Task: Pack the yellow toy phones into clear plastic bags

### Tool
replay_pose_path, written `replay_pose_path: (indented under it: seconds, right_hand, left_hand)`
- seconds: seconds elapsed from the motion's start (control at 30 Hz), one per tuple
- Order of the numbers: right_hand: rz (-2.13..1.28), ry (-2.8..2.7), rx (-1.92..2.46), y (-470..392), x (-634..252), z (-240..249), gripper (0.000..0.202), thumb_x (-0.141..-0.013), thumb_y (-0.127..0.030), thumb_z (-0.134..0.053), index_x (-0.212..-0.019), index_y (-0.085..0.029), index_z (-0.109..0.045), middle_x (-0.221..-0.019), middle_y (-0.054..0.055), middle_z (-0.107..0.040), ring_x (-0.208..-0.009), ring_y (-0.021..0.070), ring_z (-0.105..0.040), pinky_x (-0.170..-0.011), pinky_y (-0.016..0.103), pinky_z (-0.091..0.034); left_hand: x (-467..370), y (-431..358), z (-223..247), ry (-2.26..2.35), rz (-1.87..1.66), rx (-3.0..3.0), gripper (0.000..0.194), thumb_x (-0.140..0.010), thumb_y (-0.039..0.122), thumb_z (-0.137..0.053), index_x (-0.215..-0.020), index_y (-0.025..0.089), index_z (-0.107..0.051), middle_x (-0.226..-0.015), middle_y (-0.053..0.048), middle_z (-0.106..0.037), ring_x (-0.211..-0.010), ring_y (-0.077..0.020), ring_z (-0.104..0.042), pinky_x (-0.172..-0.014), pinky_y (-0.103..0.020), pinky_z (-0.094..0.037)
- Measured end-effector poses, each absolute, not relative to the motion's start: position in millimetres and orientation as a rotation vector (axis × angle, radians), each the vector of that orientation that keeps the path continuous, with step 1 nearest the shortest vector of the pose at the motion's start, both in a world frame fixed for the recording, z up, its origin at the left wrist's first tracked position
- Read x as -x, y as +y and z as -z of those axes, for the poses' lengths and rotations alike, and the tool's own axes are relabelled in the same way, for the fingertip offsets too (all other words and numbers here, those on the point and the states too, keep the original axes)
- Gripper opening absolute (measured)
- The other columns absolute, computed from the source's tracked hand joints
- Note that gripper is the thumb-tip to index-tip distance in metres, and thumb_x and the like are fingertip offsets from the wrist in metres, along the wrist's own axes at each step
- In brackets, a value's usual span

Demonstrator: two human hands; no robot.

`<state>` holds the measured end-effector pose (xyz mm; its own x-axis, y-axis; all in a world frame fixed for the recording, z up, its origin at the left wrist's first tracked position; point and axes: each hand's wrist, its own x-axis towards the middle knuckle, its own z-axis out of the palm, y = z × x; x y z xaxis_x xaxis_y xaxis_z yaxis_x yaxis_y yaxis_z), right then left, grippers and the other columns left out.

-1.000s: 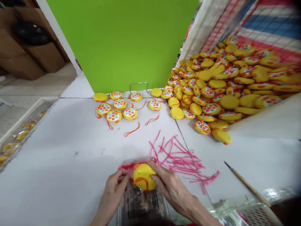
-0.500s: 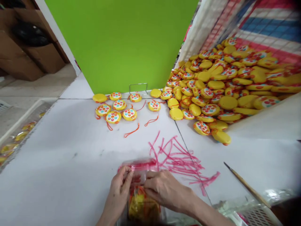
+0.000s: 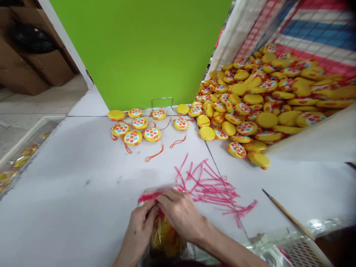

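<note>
Near the table's front edge lies a clear plastic bag with a yellow toy inside and a pink strip along its top. My left hand pinches the bag's upper part between thumb and fingers. My right hand is closed on the bag's top too, its fingertips meeting those of the left. What lies right between the fingers is hidden. Cut pink plastic strips are scattered just beyond and to the right of the hands.
Several yellow toys with coloured dots and orange cords lie before a green panel. A large heap of them spills from the right. A thin wooden-handled tool rests at right, near a white basket. Bagged toys are in a tray at left.
My right hand has moved left and up along the bag's top to meet the left hand. The left hand has hardly moved. The view has shifted slightly.
</note>
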<state>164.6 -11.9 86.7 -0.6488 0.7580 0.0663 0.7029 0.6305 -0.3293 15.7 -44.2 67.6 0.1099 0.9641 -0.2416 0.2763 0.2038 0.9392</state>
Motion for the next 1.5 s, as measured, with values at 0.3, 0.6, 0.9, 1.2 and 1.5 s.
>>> replay_pose_path:
  seconds: [0.3, 0.6, 0.9, 1.2, 1.5]
  right_hand:
    - [-0.617, -2.271, 1.405, -3.6, -183.1, -83.2, 0.01, -0.077, -0.01, -0.053, -0.073, -0.017, -0.06, -0.067, 0.0, -0.062, -0.059, 0.0126, -0.057, -0.054, 0.021, -0.038]
    - [-0.283, -1.811, 2.313, -2.2, -352.3, -59.1, 0.017, -0.078, -0.027, -0.048, -0.069, -0.02, -0.061, -0.064, 0.004, -0.065, -0.059, 0.0194, -0.059, -0.053, 0.026, -0.035]
    - [-0.764, -2.055, 1.829, -20.6, -312.1, -104.0, 0.026, -0.08, -0.017, -0.046, -0.097, -0.021, -0.065, -0.089, 0.005, -0.068, -0.061, 0.014, -0.058, -0.061, 0.026, -0.043]
    - [-1.48, -1.73, 1.448, 6.1, -231.0, -56.2, 0.015, -0.07, -0.024, -0.069, -0.08, -0.014, -0.067, -0.063, -0.001, -0.061, -0.057, 0.0114, -0.052, -0.051, 0.02, -0.036]
    - [-1.591, -1.539, 1.399, -2.9, -239.1, -38.0, 0.007, -0.068, -0.015, -0.053, -0.068, -0.015, -0.06, -0.054, -0.005, -0.046, -0.05, 0.008, -0.039, -0.046, 0.018, -0.029]
  left_hand:
    - [-17.8, -48.8, -69.1, 1.461, -0.723, -1.445, 0.027, -0.086, 0.034, -0.042, -0.088, 0.021, -0.067, -0.07, -0.002, -0.068, -0.061, -0.0186, -0.062, -0.061, -0.025, -0.046]
    - [-4.6, -49.5, -49.0, 1.474, -0.791, -1.203, 0.031, -0.082, 0.047, -0.047, -0.077, 0.02, -0.061, -0.075, -0.004, -0.069, -0.073, -0.0216, -0.064, -0.069, -0.029, -0.049]
    - [2.0, -55.6, -34.3, 1.375, -0.81, -0.939, 0.03, -0.078, 0.047, -0.057, -0.088, 0.019, -0.061, -0.085, -0.004, -0.071, -0.087, -0.0214, -0.065, -0.08, -0.03, -0.049]
    - [-3.2, -56.6, -38.0, 1.357, -0.808, -0.949, 0.031, -0.082, 0.047, -0.052, -0.09, 0.018, -0.059, -0.089, -0.006, -0.069, -0.085, -0.0221, -0.064, -0.081, -0.033, -0.048]
    - [6.1, -57.6, -31.5, 1.467, -0.775, -1.0, 0.029, -0.082, 0.048, -0.05, -0.096, 0.023, -0.054, -0.081, 0.0, -0.062, -0.076, -0.0187, -0.058, -0.073, -0.027, -0.044]
